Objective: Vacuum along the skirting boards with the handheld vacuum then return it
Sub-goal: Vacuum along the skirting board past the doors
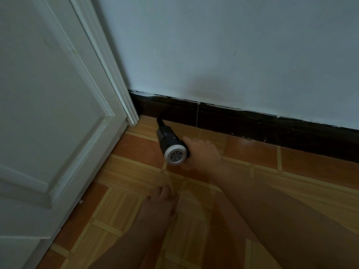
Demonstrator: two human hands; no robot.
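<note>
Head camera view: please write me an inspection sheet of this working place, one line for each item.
Surface: tiled floor in orange and tan, glossy.
Job's things: handheld vacuum, nozzle tip at the dark skirting board near the door frame.
Clutter: small white speck on the floor by the door; nothing else seen.
Grippers: right hand grips the vacuum; left hand not in view.
Cables: nothing seen.
Surroundings: white door, pale wall, bare foot on the floor.
</note>
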